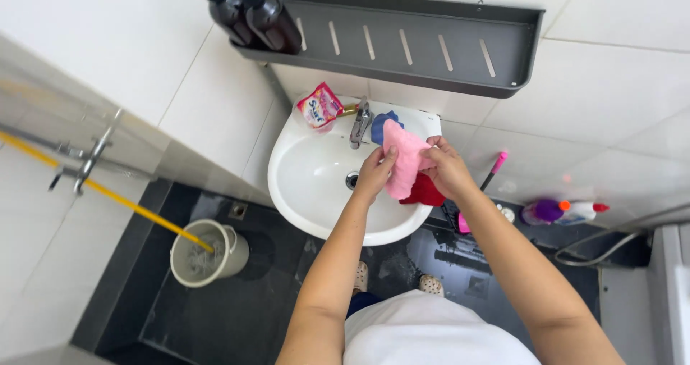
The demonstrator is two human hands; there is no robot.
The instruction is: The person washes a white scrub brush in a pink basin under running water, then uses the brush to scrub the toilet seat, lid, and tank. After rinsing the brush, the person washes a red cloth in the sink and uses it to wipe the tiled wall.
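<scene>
Over a white wash basin (302, 171), both my hands hold a pink cloth (402, 156). My left hand (375, 172) grips its lower left edge. My right hand (444, 166) pinches its right side near the top. A red cloth (425, 192) lies on the basin rim just under my right hand. A blue cloth (381, 124) sits behind the pink one, beside the metal tap (359, 124).
A pink sachet (320, 106) rests on the basin's back rim. Above it, a grey wall shelf (431, 48) carries two dark bottles (251, 12). A grey bucket (205, 253) with a yellow-handled mop (108, 192) stands on the dark floor at left. A purple-and-white spray bottle (564, 212) lies at right.
</scene>
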